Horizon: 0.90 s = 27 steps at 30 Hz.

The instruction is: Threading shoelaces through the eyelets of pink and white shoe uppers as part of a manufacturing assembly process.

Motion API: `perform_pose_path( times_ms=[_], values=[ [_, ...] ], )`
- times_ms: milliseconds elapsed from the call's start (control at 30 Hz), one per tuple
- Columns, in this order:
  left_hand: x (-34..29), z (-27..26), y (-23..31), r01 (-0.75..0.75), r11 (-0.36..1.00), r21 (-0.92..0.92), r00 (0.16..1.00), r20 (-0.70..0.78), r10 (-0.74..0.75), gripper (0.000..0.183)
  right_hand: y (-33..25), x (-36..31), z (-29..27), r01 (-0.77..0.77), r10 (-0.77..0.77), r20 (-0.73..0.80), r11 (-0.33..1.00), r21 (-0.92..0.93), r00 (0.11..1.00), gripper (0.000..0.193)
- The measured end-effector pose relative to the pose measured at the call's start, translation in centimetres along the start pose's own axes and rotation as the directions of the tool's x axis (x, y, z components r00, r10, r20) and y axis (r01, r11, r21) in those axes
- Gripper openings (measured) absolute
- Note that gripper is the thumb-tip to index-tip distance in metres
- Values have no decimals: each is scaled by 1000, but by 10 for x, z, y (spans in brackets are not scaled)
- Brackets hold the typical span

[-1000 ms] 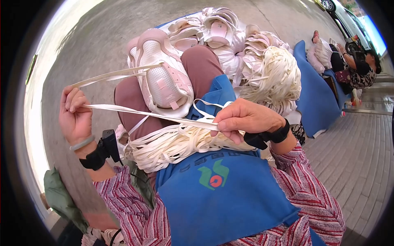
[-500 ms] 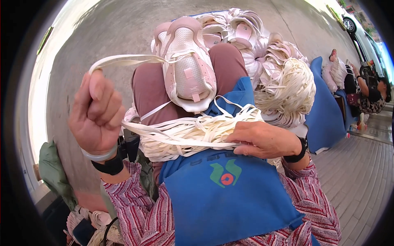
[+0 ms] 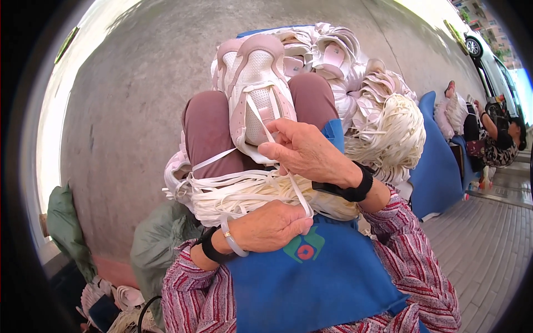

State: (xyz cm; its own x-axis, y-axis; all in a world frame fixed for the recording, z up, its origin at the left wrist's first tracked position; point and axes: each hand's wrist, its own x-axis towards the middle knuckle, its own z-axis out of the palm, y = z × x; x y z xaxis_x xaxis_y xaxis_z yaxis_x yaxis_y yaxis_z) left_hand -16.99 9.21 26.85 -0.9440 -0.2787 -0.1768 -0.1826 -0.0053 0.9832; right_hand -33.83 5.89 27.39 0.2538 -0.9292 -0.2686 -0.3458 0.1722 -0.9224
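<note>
A pink and white shoe upper (image 3: 258, 75) rests between my knees. A flat white shoelace (image 3: 257, 115) runs from its eyelet area toward my hands. My right hand (image 3: 311, 152) is at the near end of the upper, thumb and fingers pinching the lace. Lower down, above the blue apron (image 3: 311, 283), my left hand (image 3: 264, 228) is closed on the lace where it comes down from the right hand. A thick bundle of loose white laces (image 3: 233, 194) lies across my lap, partly hidden behind both hands.
Stacked shoe uppers (image 3: 336, 55) stand beyond my knees, and another heap of laces (image 3: 397, 127) sits at the right. Green sacks (image 3: 161, 238) are on the left. Farther right, another person (image 3: 502, 139) sits beside blue cloth (image 3: 436, 166); a car stands behind.
My left hand has come down and right from its raised position at the left. My right hand has moved up and left from the lace bundle to the shoe upper, taking hold of the lace.
</note>
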Motion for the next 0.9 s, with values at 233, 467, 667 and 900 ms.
perform_pose_path(
  times_ms=[233, 467, 667, 900],
  values=[
    [0, -5, -6, 74, 997, 11, 992, 99, -75, 36, 1, 4, -11, 43, -41, 22, 996, -79, 999, 22],
    [3, -13, -2, 100, 995, -12, 989, 113, -99, 37, 11, 3, -7, 184, -177, 55, 969, -168, 983, 17],
    [9, -14, 3, 133, 988, -75, 982, 148, -121, 40, 23, -5, -7, 289, -343, -153, 911, -295, 927, 18],
    [22, -13, 1, 120, 991, -64, 979, 175, -107, 37, 12, -8, -7, 181, -180, -17, 982, 62, 984, 17]
  ],
)
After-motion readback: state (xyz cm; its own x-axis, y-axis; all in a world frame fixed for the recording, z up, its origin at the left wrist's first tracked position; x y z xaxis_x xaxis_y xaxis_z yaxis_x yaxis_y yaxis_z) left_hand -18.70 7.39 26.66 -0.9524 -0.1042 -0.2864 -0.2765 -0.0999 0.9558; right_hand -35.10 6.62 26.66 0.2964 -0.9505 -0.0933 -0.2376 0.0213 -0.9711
